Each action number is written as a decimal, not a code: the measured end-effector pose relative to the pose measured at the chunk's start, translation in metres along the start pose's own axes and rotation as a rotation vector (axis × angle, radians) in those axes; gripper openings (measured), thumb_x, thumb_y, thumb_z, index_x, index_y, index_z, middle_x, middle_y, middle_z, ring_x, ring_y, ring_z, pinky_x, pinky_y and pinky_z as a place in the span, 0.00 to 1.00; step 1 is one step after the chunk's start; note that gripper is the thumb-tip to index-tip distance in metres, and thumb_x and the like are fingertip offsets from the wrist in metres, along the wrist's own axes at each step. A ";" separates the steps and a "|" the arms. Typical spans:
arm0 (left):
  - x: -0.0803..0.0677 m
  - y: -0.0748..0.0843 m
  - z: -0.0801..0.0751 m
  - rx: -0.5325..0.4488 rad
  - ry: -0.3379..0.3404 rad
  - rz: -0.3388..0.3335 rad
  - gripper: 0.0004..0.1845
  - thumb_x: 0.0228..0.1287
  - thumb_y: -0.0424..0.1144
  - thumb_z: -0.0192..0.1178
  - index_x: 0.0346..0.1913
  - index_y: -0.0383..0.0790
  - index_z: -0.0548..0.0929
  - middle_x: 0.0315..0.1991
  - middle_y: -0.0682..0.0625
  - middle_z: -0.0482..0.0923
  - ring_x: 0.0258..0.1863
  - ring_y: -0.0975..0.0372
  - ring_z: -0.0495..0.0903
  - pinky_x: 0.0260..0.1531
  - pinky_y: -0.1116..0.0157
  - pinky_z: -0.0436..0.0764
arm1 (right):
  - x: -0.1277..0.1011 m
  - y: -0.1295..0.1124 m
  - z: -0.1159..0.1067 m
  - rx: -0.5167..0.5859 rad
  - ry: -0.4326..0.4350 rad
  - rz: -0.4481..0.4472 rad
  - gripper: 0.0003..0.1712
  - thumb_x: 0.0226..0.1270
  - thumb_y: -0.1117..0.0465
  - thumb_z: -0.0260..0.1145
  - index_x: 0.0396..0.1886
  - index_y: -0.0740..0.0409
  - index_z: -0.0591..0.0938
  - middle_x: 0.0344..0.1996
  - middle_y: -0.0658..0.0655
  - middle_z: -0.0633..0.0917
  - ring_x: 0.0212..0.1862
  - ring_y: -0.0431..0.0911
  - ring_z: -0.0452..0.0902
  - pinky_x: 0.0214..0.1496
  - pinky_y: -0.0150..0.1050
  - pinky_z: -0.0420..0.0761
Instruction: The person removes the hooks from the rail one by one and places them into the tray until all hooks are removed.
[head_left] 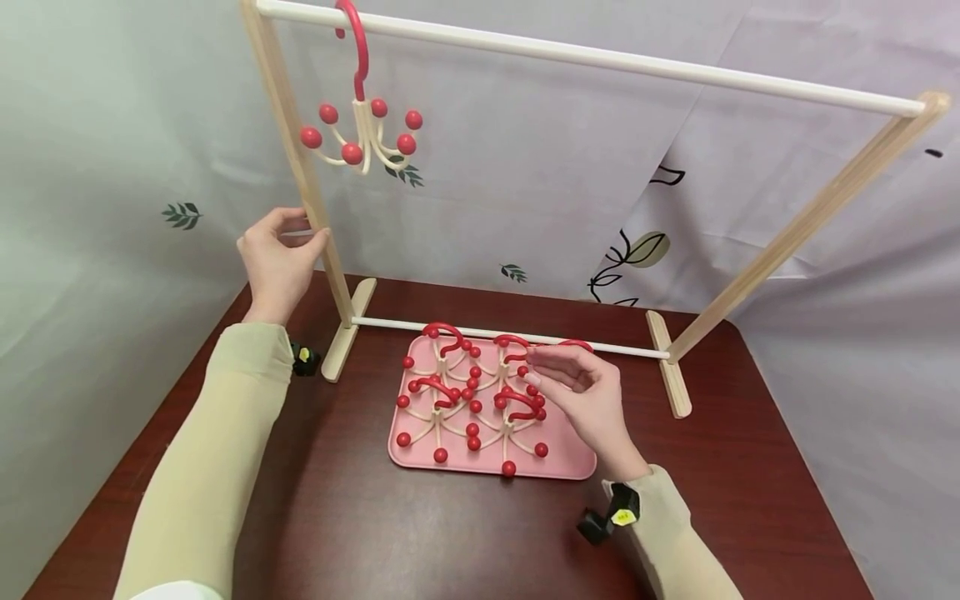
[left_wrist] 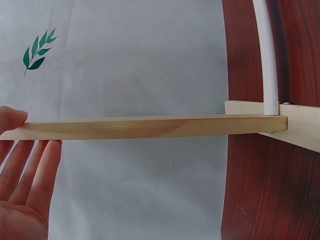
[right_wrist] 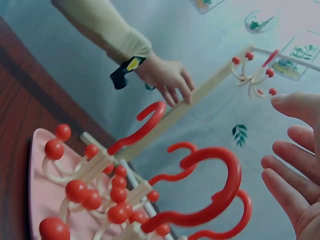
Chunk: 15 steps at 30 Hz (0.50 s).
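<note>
My left hand holds the left wooden post of a rack, thumb on one side and fingers on the other. In the left wrist view the post runs to its foot. A multi-armed hanger with a red hook and red ball tips hangs from the white top rail, near its left end. Several similar hangers stand on a pink tray, red hooks upward. My right hand is over the tray's right side, fingers apart with nothing between them in the right wrist view; it partly hides hangers behind it.
A white lower bar joins the rack's feet behind the tray. The right post leans up from its foot. All stands on a dark red-brown table, with pale patterned cloth behind.
</note>
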<state>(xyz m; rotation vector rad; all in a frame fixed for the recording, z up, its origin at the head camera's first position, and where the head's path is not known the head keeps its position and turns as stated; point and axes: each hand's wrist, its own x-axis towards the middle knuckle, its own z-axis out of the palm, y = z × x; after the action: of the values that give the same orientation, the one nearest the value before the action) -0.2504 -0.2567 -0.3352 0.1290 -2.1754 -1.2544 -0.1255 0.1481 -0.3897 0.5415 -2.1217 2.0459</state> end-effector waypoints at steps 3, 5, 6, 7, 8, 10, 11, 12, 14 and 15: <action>-0.001 0.000 0.002 -0.008 0.009 0.008 0.18 0.62 0.44 0.73 0.53 0.43 0.88 0.45 0.46 0.88 0.40 0.65 0.88 0.41 0.70 0.85 | 0.004 -0.004 0.003 0.008 -0.006 -0.021 0.21 0.62 0.69 0.76 0.55 0.64 0.85 0.51 0.61 0.87 0.53 0.56 0.85 0.56 0.46 0.82; -0.001 -0.001 0.002 -0.014 0.015 0.011 0.18 0.61 0.44 0.74 0.52 0.43 0.89 0.45 0.46 0.88 0.40 0.65 0.88 0.40 0.70 0.85 | 0.008 -0.006 0.005 0.007 -0.013 -0.040 0.21 0.62 0.70 0.75 0.55 0.65 0.85 0.52 0.61 0.87 0.53 0.57 0.85 0.56 0.46 0.82; -0.001 -0.001 0.002 -0.014 0.018 0.011 0.18 0.61 0.44 0.74 0.52 0.43 0.89 0.45 0.46 0.88 0.40 0.65 0.88 0.40 0.70 0.85 | 0.010 -0.007 0.006 0.006 -0.014 -0.051 0.21 0.62 0.71 0.75 0.55 0.65 0.85 0.52 0.61 0.87 0.53 0.57 0.84 0.56 0.46 0.82; -0.001 -0.001 0.002 -0.012 0.019 0.010 0.18 0.61 0.44 0.74 0.52 0.43 0.89 0.45 0.46 0.88 0.40 0.65 0.87 0.40 0.70 0.85 | 0.012 -0.009 0.007 0.009 -0.015 -0.064 0.21 0.62 0.71 0.75 0.55 0.65 0.85 0.52 0.61 0.87 0.53 0.57 0.84 0.56 0.46 0.82; -0.001 -0.001 0.002 -0.013 0.021 0.008 0.17 0.61 0.44 0.74 0.52 0.43 0.89 0.45 0.46 0.88 0.40 0.65 0.88 0.41 0.70 0.85 | 0.014 -0.010 0.008 0.014 -0.017 -0.078 0.20 0.62 0.71 0.75 0.55 0.65 0.85 0.51 0.61 0.87 0.53 0.58 0.84 0.55 0.46 0.82; -0.001 -0.001 0.002 -0.012 0.022 0.005 0.17 0.61 0.43 0.74 0.52 0.43 0.89 0.45 0.46 0.88 0.41 0.63 0.88 0.41 0.69 0.85 | 0.019 -0.014 0.010 0.027 -0.018 -0.105 0.20 0.62 0.72 0.75 0.55 0.65 0.85 0.51 0.62 0.87 0.53 0.58 0.84 0.56 0.47 0.82; -0.001 0.000 0.002 -0.011 0.022 0.002 0.18 0.62 0.43 0.74 0.53 0.43 0.88 0.46 0.46 0.88 0.41 0.63 0.88 0.42 0.69 0.85 | 0.022 -0.016 0.011 0.034 -0.019 -0.118 0.20 0.62 0.72 0.75 0.55 0.65 0.85 0.51 0.63 0.87 0.53 0.58 0.84 0.56 0.48 0.82; -0.001 0.000 0.003 -0.011 0.021 0.002 0.18 0.62 0.43 0.74 0.53 0.42 0.88 0.46 0.46 0.87 0.41 0.63 0.88 0.42 0.68 0.85 | 0.024 -0.019 0.012 0.037 -0.018 -0.128 0.20 0.62 0.71 0.75 0.54 0.64 0.85 0.51 0.62 0.87 0.53 0.58 0.84 0.56 0.48 0.82; -0.001 0.000 0.003 -0.014 0.017 -0.002 0.18 0.62 0.43 0.73 0.53 0.42 0.88 0.46 0.46 0.87 0.42 0.62 0.88 0.43 0.68 0.85 | 0.030 -0.024 0.014 0.041 -0.020 -0.149 0.20 0.62 0.71 0.75 0.54 0.64 0.86 0.51 0.63 0.87 0.53 0.58 0.84 0.56 0.48 0.82; 0.000 0.000 0.003 -0.015 0.016 -0.003 0.18 0.62 0.43 0.73 0.53 0.42 0.88 0.46 0.46 0.88 0.42 0.62 0.88 0.43 0.68 0.85 | 0.033 -0.027 0.015 0.043 -0.023 -0.162 0.19 0.62 0.70 0.75 0.54 0.64 0.86 0.51 0.62 0.87 0.53 0.57 0.84 0.57 0.48 0.82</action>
<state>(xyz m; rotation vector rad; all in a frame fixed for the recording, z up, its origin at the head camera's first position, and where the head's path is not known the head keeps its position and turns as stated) -0.2517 -0.2541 -0.3364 0.1359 -2.1529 -1.2673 -0.1447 0.1277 -0.3543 0.7209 -1.9785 2.0085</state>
